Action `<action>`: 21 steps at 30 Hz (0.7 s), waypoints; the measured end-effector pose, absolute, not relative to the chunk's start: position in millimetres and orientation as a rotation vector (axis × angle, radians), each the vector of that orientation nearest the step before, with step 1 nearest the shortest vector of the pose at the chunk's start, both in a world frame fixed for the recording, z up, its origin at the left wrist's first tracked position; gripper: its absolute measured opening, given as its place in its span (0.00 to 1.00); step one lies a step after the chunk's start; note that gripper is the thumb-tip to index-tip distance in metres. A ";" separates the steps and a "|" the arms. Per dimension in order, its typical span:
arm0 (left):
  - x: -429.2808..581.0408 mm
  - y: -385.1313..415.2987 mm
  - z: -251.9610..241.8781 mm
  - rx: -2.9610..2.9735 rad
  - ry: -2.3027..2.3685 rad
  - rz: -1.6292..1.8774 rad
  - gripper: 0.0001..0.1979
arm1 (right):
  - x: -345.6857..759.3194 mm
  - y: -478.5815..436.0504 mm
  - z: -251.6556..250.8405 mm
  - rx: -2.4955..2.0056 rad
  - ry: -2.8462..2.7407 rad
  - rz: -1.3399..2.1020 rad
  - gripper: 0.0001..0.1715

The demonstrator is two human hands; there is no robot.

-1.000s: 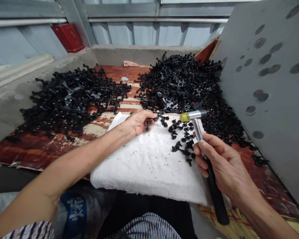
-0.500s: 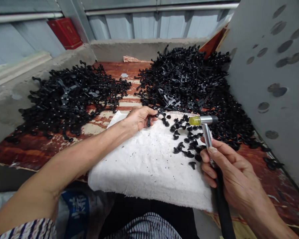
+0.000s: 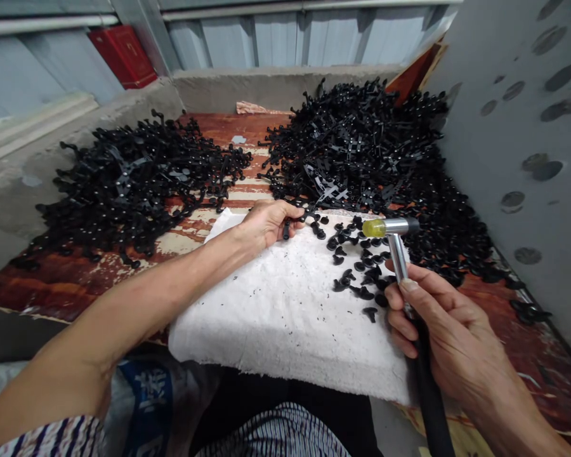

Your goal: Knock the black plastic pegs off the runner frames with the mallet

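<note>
My left hand (image 3: pixel 273 222) pinches a small black plastic part (image 3: pixel 286 230) at the far edge of a white cloth (image 3: pixel 276 311); the fingers hide much of it. In my right hand (image 3: pixel 438 311) is a mallet (image 3: pixel 398 254) with a yellow face, a metal head and a black grip. The mallet is held upright, its head raised above the cloth's right side. Several loose black knob-like pieces (image 3: pixel 363 292) lie on the cloth between my hands, near the mallet.
A large heap of black plastic parts (image 3: pixel 356 139) rises behind the cloth to the right, and another heap (image 3: pixel 137 178) lies at the left. Both rest on a worn reddish-brown board (image 3: pixel 219 133). A grey panel (image 3: pixel 518 158) stands on the right; a red box (image 3: pixel 122 57) sits at the back left.
Little differs. The view has shifted slightly; both hands keep their grips, and the mallet stays raised at nearly the same spot.
</note>
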State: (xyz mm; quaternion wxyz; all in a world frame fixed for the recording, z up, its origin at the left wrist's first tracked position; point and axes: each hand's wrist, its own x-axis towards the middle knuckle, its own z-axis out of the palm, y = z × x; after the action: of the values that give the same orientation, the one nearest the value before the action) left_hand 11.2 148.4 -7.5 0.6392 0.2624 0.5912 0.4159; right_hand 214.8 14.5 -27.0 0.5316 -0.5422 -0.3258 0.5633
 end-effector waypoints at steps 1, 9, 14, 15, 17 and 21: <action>11.2 148.4 -7.8 0.606 1.348 0.948 0.13 | 214.9 14.6 -27.1 -1.295 -0.775 1.345 0.22; 10.3 150.3 -10.9 0.629 1.367 0.955 0.11 | 215.2 14.0 -29.6 -1.293 -0.778 1.344 0.23; 12.2 148.0 -10.3 0.667 1.394 0.979 0.11 | 213.8 14.2 -28.0 -1.290 -0.779 1.331 0.22; 12.9 147.7 -10.3 0.681 1.405 0.985 0.11 | 213.7 14.1 -27.6 -1.287 -0.784 1.336 0.22; 14.1 147.9 -10.5 0.708 1.426 0.996 0.11 | 213.7 13.2 -27.2 -1.279 -0.803 1.336 0.21; 14.6 152.7 -10.4 0.757 1.486 0.977 0.12 | 216.8 10.4 -30.2 -1.329 -0.954 1.265 0.20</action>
State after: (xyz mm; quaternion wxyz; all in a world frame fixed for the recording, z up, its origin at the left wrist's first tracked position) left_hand 14.6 152.7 -10.4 0.5684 0.3221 0.6326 0.4159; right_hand 216.8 10.4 -30.2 0.5114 -0.5522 -0.3966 0.5256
